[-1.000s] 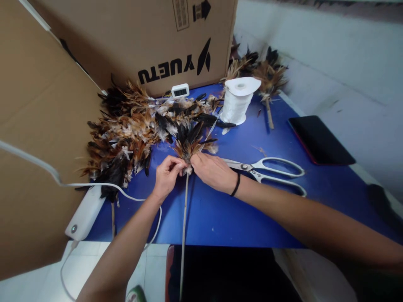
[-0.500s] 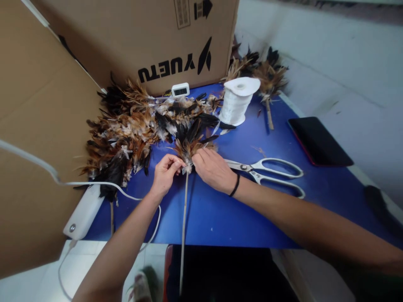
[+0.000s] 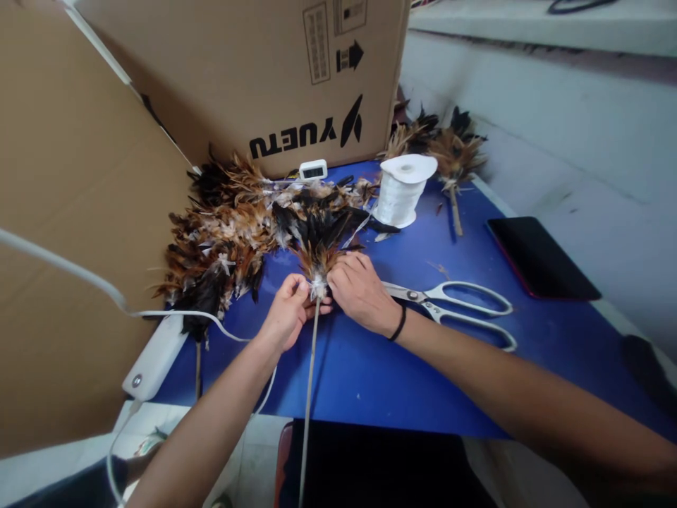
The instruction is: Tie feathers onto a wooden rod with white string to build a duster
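Feather bunch: the bunch (image 3: pixel 321 236) sits around the top of a thin stick (image 3: pixel 309 381), out from the middle of the worktop's (image 3: pixel 364 384) near edge; the stick's lower part runs past that edge.
Left hand: the person's left hand (image 3: pixel 293 310) is partly closed beside the white binding (image 3: pixel 318 287), some fingers passing behind the stick; whether thumb and forefinger pinch anything, one cannot tell.
Right hand: the right hand (image 3: pixel 362 293) has its fingers curled in against the bunch's other side; what they hold is hidden.
Binding risk: slack winding or a loosened finger could let quills slide or splay.
Stick risk: a knock to its overhanging part might twist the bunch.
Ribbon risk: the ribbon (image 3: pixel 358 231) reaches from the spool (image 3: pixel 405 190) towards the bunch; a hard tug could topple it.
Scissors risk: the blades of the scissors (image 3: pixel 415 295) lie close beside the right hand; a careless sweep might nick it.
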{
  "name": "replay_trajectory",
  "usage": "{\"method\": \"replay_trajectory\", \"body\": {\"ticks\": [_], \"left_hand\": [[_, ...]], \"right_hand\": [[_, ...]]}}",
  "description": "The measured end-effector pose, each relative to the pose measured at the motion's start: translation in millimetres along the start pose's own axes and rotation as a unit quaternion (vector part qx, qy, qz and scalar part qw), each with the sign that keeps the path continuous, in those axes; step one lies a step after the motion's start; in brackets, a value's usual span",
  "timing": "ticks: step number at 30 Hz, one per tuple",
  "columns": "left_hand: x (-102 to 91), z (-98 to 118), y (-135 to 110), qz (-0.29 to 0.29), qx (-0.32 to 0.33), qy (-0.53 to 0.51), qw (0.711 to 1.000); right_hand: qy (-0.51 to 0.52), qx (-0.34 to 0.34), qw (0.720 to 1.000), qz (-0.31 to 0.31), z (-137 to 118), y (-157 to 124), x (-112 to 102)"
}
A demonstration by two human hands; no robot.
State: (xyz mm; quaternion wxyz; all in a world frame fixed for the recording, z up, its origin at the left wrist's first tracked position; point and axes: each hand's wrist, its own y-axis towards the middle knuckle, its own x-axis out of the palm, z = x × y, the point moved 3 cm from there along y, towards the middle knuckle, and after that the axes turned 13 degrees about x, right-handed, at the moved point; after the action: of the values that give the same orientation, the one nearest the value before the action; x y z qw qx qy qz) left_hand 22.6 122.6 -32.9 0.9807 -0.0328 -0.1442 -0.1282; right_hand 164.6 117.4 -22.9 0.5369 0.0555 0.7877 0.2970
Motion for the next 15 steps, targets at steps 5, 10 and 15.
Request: {"method": "replay_trajectory", "body": {"ticks": [5,10,15], "left_hand": [[-8.6,-3.8,3.1,0.114,0.128,0.125,0.977],[-11.4,-1.4,1.2,0.120,0.275,0.229,0.926],[-6.4,6.8,-4.3,0.063,0.342,0.261,0.900]], "right_hand": [[0.016,0.001,1.000,-0.001,-1.3,0.8,-2.1],[0.065,0.023,0.997,-0.016,-0.6,1.9,-2.7],[0.081,0.044,0.994,-0.055,0.2,4.8,-0.3]]}}
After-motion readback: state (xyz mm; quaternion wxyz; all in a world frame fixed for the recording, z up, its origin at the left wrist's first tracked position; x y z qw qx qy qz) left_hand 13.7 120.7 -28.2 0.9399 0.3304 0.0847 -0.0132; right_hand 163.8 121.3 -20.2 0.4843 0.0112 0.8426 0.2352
